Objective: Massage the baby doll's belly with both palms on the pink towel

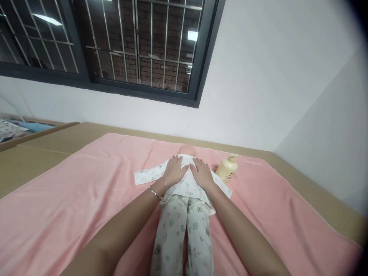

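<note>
A baby doll lies stretched out before me, its bald head (187, 150) at the far end. It wears a white long-sleeved top (188, 187) with a small print and patterned trousers (171, 230). Flat on the left side of the doll's chest rests my left hand (174, 171), fingers extended, a silver bracelet (158, 191) at the wrist. My right hand (202, 174) lies flat on the chest's right side, fingers also stretched out. The two thumbs nearly meet in the middle. Just right of the doll stands a pale yellow pump bottle (228, 168).
A pink blanket (115, 168) with some wrinkles is spread under the doll on a tan surface (66, 140). Behind it rise a white wall (244, 76) and a barred, dark-framed window (138, 46). Folded cloths (14, 130) lie at the far left.
</note>
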